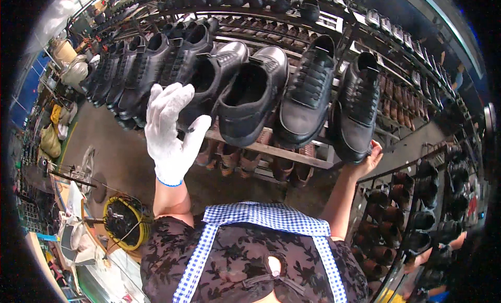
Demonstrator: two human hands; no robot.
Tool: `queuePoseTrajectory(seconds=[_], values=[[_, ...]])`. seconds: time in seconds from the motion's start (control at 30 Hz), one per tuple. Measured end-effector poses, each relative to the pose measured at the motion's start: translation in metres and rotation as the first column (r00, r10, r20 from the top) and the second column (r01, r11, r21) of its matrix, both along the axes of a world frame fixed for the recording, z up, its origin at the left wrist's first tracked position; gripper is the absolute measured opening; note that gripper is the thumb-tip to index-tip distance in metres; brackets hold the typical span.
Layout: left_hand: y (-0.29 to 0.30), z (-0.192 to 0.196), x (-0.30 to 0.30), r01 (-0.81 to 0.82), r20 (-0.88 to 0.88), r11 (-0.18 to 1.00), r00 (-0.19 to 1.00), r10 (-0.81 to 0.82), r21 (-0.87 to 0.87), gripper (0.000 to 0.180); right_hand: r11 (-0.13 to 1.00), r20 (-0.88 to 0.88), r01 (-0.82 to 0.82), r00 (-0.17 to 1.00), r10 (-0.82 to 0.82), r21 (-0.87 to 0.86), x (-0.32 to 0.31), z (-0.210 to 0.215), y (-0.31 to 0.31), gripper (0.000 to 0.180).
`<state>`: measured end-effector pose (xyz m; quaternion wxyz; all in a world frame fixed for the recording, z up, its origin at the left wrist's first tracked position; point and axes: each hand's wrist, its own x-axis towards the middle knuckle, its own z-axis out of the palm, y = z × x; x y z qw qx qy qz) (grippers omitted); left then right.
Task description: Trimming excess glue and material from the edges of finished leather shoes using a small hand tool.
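Note:
My left hand (172, 128), in a white knitted glove, is raised in front of the row of black lace-up shoes. Its fingers are apart and nothing is in it. Just behind it stand black shoes with their heels toward me, one of them a wide-mouthed shoe (245, 102). Farther right, another black shoe (307, 94) points its toe at me. My bare right hand (369, 159) is at the toe of the rightmost black shoe (357, 110), fingers curled against its outer side. That shoe hides part of the hand.
The shoes stand on a metal rack (292, 154), with brown shoes (229, 159) on a lower level. More loaded racks rise behind and at right, including a shoe rack (386, 209) near my right arm. A yellow-rimmed basket (122, 222) and a cluttered workbench (94, 245) are at left.

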<state>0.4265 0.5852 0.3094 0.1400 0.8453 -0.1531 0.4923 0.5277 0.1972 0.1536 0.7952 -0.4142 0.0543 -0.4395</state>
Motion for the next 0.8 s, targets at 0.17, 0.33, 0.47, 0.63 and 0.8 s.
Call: queuePoseTrajectory(seconds=[0.17, 0.33, 0.47, 0.63, 0.8], values=[[0.004, -0.006, 0.004, -0.054, 0.039, 0.993, 0.998, 0.050, 0.109, 0.043, 0.997, -0.063, 0.026, 0.998, -0.031, -0.067, 0.015, 0.006, 0.004, 0.023], [-0.017, 0.006, 0.005, 0.076, -0.030, 0.984, 0.997, -0.072, 0.160, 0.042, 0.995, -0.067, -0.077, 0.995, 0.072, -0.066, 0.033, 0.003, 0.012, 0.026], [-0.037, 0.012, 0.029, 0.006, -0.056, 0.975, 0.998, 0.007, 0.221, 0.049, 0.985, -0.033, -0.168, 0.985, 0.167, -0.036, 0.039, 0.004, 0.020, 0.023], [-0.038, 0.024, 0.035, -0.014, -0.211, 0.969, 0.975, 0.068, 0.247, 0.042, 0.966, -0.097, -0.260, 0.961, 0.259, 0.002, 0.031, 0.009, 0.031, 0.024], [-0.022, 0.020, 0.037, 0.036, -0.374, 0.999, 0.927, -0.021, 0.034, 0.042, 0.963, -0.236, -0.047, 0.972, -0.018, -0.266, 0.016, -0.004, 0.036, 0.023]])
